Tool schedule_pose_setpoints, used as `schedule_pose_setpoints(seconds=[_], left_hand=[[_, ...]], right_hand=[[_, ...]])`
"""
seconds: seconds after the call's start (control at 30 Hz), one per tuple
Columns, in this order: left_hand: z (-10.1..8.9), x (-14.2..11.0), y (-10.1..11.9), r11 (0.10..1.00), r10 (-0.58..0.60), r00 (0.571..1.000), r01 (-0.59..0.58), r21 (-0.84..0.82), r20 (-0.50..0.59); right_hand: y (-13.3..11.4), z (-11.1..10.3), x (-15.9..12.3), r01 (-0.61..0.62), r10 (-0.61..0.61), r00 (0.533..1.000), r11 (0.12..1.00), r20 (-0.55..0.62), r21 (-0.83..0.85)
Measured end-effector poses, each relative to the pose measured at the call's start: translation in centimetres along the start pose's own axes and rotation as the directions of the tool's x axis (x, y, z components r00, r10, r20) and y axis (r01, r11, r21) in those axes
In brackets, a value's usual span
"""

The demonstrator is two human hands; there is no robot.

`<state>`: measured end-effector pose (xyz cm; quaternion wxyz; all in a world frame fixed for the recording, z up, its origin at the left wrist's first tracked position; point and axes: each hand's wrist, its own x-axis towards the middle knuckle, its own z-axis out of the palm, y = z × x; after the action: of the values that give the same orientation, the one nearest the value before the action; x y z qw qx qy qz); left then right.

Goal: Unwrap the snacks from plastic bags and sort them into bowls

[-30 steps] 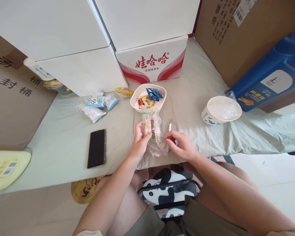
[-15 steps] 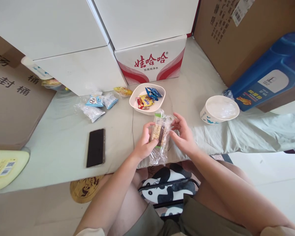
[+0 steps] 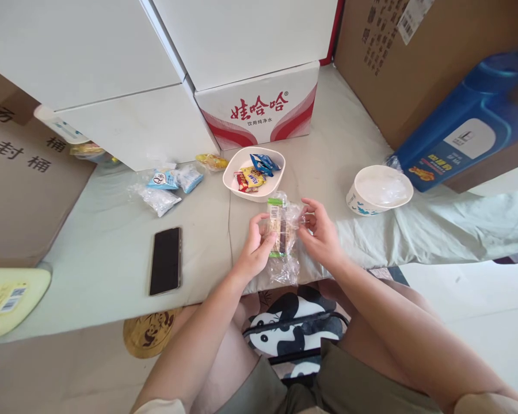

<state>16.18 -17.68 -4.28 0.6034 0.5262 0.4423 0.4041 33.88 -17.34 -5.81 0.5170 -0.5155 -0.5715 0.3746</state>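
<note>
Held in our left hand (image 3: pixel 256 248), the snack packet (image 3: pixel 275 214) is near the white bowl (image 3: pixel 254 196); our right hand (image 3: pixel 322 232) touches its clear wrap (image 3: pixel 292 214) — pinch unclear. Wrap-handling, we judge — next move needing steady support.

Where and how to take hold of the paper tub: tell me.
Probably the outer wall of the paper tub, just below the rim, coming from the near left with the right hand once it leaves the wrapped snack. The tub stands upright, its wall is rounded, plastic film fills its mouth, and the blue bottle crowds its far right.
</note>
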Motion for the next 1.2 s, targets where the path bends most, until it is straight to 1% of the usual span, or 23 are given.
schedule_pose_setpoints(seconds=[0.07, 0.1, 0.13, 0.17, 0.2, 0.23, 0.27, 0.3, 0.33, 0.37, 0.47, 0.57, 0.63, 0.7, 0.8, 0.9, 0.97, 1.03, 1.07, 1.13, 1.2], left_hand=[[-0.2, 0.1, 0.0, 1.000, -0.001, 0.998, 0.002, 0.017, -0.059], [-0.3, 0.1, 0.0, 1.000, -0.004, 0.996, 0.007, 0.025, -0.088], [-0.4, 0.1, 0.1, 1.000, -0.011, 0.994, 0.014, 0.028, -0.112], [-0.4, 0.1, 0.1, 0.999, -0.018, 0.991, 0.021, 0.025, -0.134], [-0.5, 0.1, 0.2, 0.999, -0.026, 0.989, 0.028, 0.018, -0.148], [-0.5, 0.1, 0.2, 0.999, -0.031, 0.987, 0.033, 0.010, -0.158], [-0.5, 0.0, 0.2, 0.999, -0.034, 0.985, 0.035, 0.003, -0.168], [-0.5, 0.0, 0.2, 0.999, -0.035, 0.984, 0.035, -0.002, -0.176], [-0.6, 0.0, 0.1, 0.999, -0.035, 0.983, 0.034, -0.007, -0.182], [-0.6, 0.0, 0.0, 0.999, -0.035, 0.982, 0.033, -0.015, -0.186], [-0.7, -0.1, -0.2, 0.998, -0.040, 0.982, 0.030, -0.056, -0.184], [-0.7, -0.1, -0.3, 0.993, -0.044, 0.982, 0.023, -0.118, -0.181], [-0.6, -0.1, -0.2, 0.989, -0.048, 0.981, 0.021, -0.145, -0.188], [-0.4, 0.1, 0.0, 0.985, -0.050, 0.974, 0.012, -0.174, -0.219], [0.0, 0.3, 0.7, 0.967, -0.061, 0.959, -0.011, -0.253, -0.276], [0.2, 0.7, 1.4, 0.938, -0.102, 0.956, 0.000, -0.348, -0.275], [0.2, 1.0, 1.6, 0.924, -0.119, 0.954, 0.006, -0.382, -0.273], [0.1, 1.2, 1.4, 0.931, -0.109, 0.950, -0.006, -0.366, -0.294], [0.1, 1.4, 1.3, 0.942, -0.083, 0.950, -0.023, -0.335, -0.301], [0.2, 1.5, 1.1, 0.971, 0.007, 0.957, -0.076, -0.227, -0.290], [0.3, 1.6, 1.1, 0.986, 0.126, 0.960, -0.148, -0.071, -0.249]], right_hand=[[-0.3, -0.1, 0.1, 0.033, -0.037, 0.995, 0.998, -0.091, -0.044], [-0.6, -0.3, 0.1, 0.072, -0.088, 0.984, 0.992, -0.152, -0.107], [-0.9, -0.4, 0.0, 0.127, -0.165, 0.966, 0.973, -0.198, -0.190], [-1.2, -0.6, -0.1, 0.199, -0.259, 0.945, 0.940, -0.201, -0.277], [-1.6, -0.7, -0.2, 0.282, -0.349, 0.925, 0.895, -0.149, -0.346], [-1.8, -0.8, -0.3, 0.362, -0.411, 0.910, 0.852, -0.054, -0.378], [-2.0, -0.8, -0.4, 0.419, -0.435, 0.899, 0.826, 0.046, -0.376], [-2.1, -0.7, -0.5, 0.441, -0.426, 0.896, 0.824, 0.124, -0.355], [-2.1, -0.5, -0.5, 0.428, -0.393, 0.904, 0.839, 0.170, -0.336], [-2.1, -0.4, -0.6, 0.390, -0.348, 0.920, 0.860, 0.180, -0.328], [-1.8, 0.1, -0.7, 0.252, -0.214, 0.966, 0.898, 0.142, -0.362], [-1.6, 0.3, -0.9, 0.170, -0.131, 0.983, 0.908, 0.125, -0.383], [-1.4, 0.4, -1.1, 0.142, -0.097, 0.985, 0.926, 0.146, -0.348], [-1.1, 0.4, -1.2, 0.106, -0.052, 0.980, 0.955, 0.194, -0.278], [-0.9, 0.4, -1.1, 0.004, 0.035, 0.968, 0.988, 0.250, -0.153], [-1.1, 0.5, -1.1, -0.074, 0.079, 0.954, 0.997, 0.290, -0.026], [-1.7, 0.6, -1.2, -0.116, 0.096, 0.946, 0.992, 0.311, 0.046], [-2.4, 0.8, -1.5, -0.157, 0.122, 0.937, 0.984, 0.328, 0.083], [-2.7, 0.9, -1.7, -0.180, 0.138, 0.931, 0.979, 0.338, 0.095], [-3.3, 1.2, -2.2, -0.234, 0.175, 0.913, 0.965, 0.368, 0.122], [-3.6, 1.6, -2.6, -0.291, 0.208, 0.895, 0.943, 0.394, 0.163]])
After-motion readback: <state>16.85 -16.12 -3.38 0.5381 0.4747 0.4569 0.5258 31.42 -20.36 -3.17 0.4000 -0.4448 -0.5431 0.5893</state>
